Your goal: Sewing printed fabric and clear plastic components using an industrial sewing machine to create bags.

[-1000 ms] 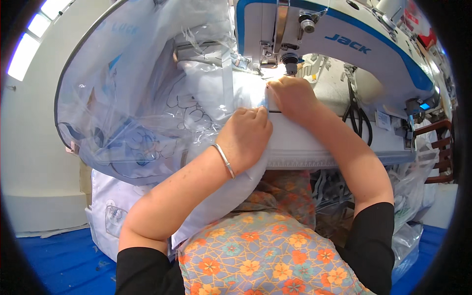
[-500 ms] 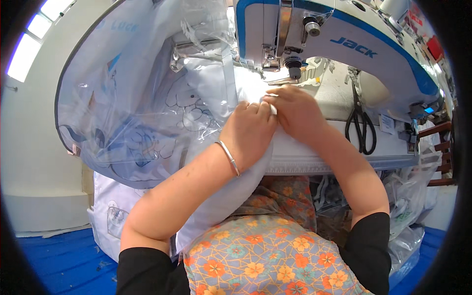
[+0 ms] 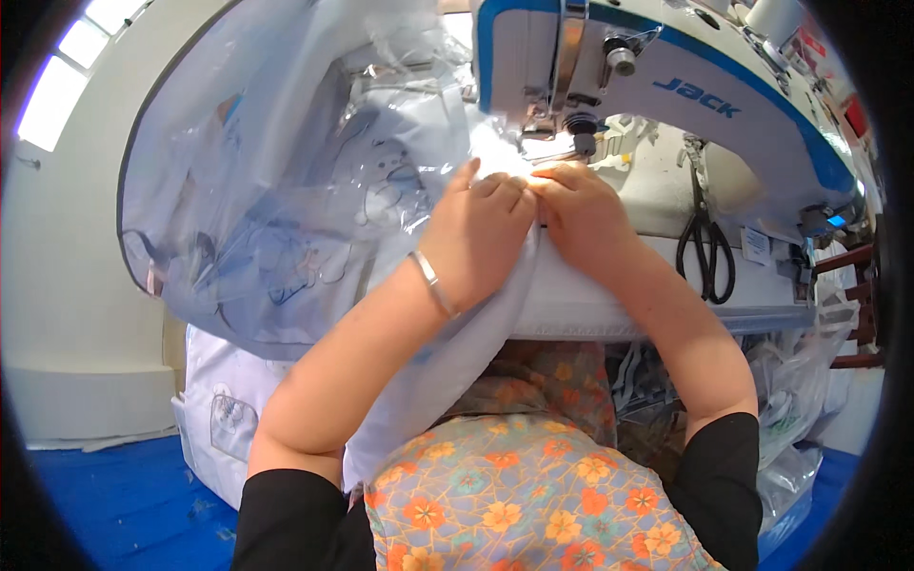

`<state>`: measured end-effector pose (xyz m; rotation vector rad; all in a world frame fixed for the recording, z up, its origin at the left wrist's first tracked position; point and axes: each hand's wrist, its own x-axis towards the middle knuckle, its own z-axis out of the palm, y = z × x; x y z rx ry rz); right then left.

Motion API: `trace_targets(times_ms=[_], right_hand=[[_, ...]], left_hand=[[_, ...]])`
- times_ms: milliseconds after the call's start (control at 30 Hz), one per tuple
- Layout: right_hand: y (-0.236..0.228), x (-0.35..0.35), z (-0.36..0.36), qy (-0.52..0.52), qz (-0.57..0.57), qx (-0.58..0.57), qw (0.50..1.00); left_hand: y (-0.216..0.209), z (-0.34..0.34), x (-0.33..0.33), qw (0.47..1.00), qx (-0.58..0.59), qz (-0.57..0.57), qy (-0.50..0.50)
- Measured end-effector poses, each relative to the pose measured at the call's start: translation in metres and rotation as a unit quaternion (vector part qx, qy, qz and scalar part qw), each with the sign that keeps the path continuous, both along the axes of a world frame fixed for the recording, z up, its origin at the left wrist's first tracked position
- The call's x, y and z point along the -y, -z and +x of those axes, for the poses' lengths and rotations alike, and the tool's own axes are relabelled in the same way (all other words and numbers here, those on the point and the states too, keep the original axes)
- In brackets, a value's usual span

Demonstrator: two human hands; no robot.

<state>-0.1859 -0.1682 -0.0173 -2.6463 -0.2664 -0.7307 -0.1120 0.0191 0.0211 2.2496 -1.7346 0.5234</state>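
White fabric (image 3: 481,338) runs from my lap up to the lit needle area of a white and blue sewing machine (image 3: 647,81). My left hand (image 3: 481,228) lies on the fabric just in front of the presser area, its fingers curled and closed on the edge. Against it, my right hand (image 3: 586,214) pinches the same edge, fingertips meeting the left ones. The exact spot under the fingertips is hidden. Left of my hands spreads a clear plastic sheet (image 3: 257,219) with dark edging, over fabric with cartoon line drawings (image 3: 390,181).
Black-handled scissors (image 3: 706,252) lie on the machine bed to the right. A ruler-marked strip (image 3: 590,324) follows the table's front edge. Clear plastic bags (image 3: 785,400) hang at the lower right. Printed white fabric (image 3: 219,409) droops at the left above a blue floor (image 3: 124,495).
The view has shifted slightly, moving the machine rightward in the picture. Both hands stay together at the fabric edge, and a left finger is now raised. The plastic sheet and the drawings beneath have shifted.
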Motion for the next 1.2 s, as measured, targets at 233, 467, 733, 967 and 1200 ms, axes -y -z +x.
trace_targets(times_ms=[233,467,733,967,1200], right_hand=[[-0.006,-0.051,-0.081,-0.048,0.094,-0.021,0.994],[0.032,-0.143,-0.099,-0.141,-0.084,0.052,0.985],[-0.028,-0.177,-0.085,-0.124,0.472,-0.100,0.867],[0.008,-0.161,-0.149,-0.212,0.132,0.019,0.968],[0.015,-0.204,-0.112,-0.256,0.168,0.041,0.951]], left_hand=[[0.015,-0.039,-0.156,0.980,-0.041,-0.099,-0.167],[0.051,0.009,-0.187,0.952,-0.103,-0.068,-0.281],[0.031,0.075,-0.191,0.851,-0.359,-0.154,-0.351],[0.051,0.144,-0.193,0.936,-0.105,0.129,-0.309],[0.071,0.217,-0.200,0.942,0.090,0.231,-0.226]])
